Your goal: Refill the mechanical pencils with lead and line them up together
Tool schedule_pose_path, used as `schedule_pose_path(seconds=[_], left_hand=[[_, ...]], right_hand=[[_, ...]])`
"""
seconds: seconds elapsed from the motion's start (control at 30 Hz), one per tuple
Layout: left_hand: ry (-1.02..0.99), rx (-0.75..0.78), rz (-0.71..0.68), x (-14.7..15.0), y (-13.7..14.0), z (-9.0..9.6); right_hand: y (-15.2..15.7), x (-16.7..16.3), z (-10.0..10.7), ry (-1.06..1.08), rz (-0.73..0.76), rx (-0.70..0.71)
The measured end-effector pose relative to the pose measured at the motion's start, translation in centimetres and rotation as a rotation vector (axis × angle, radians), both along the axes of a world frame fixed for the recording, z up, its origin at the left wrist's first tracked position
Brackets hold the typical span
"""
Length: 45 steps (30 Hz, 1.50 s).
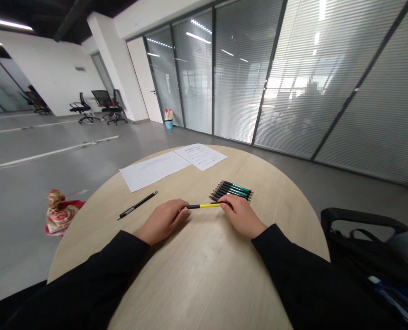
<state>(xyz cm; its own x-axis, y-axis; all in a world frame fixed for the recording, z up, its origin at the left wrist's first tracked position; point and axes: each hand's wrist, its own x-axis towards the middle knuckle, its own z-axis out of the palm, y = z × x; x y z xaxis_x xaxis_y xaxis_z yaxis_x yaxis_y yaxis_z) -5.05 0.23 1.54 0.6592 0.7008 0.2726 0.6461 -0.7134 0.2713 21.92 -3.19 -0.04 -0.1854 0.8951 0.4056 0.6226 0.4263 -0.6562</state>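
Between my two hands a yellow and black pen (209,206) lies level, just over the table. The fingers of my left hand (168,217) are closed on its black end. My right hand (240,213) pinches the other end, with the thumb at the yellow part. Right behind my right hand, several black pens with green or pale barrels (233,189) lie side by side in a row, partly covered by my fingers. A single black pen with a silvery grip (137,206) rests slantwise to the left of my left hand.
Two printed paper sheets (156,168) overlap at the far side of the round wooden table (197,284). A black chair (365,220) with a bag stands close on the right. On the floor at left sits a red and gold bundle (61,213).
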Motion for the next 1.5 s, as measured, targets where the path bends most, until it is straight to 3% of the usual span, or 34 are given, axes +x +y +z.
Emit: schedule_pose_path(seconds=[0.2, 0.5, 1.23, 1.5], left_hand=[[-0.037, 0.031, 0.065, -0.08, 0.06, -0.29], [-0.033, 0.034, 0.000, 0.04, -0.05, 0.21], [-0.031, 0.004, 0.065, 0.11, -0.27, 0.27], [-0.026, 0.007, 0.013, 0.01, 0.05, 0.05]], right_hand=[[0.07, 0.06, -0.32, 0.000, -0.023, 0.019], [0.10, 0.06, -0.25, 0.008, -0.020, 0.017], [0.06, 0.03, -0.19, -0.001, -0.019, 0.006], [-0.10, -0.07, 0.11, 0.006, -0.025, 0.002]])
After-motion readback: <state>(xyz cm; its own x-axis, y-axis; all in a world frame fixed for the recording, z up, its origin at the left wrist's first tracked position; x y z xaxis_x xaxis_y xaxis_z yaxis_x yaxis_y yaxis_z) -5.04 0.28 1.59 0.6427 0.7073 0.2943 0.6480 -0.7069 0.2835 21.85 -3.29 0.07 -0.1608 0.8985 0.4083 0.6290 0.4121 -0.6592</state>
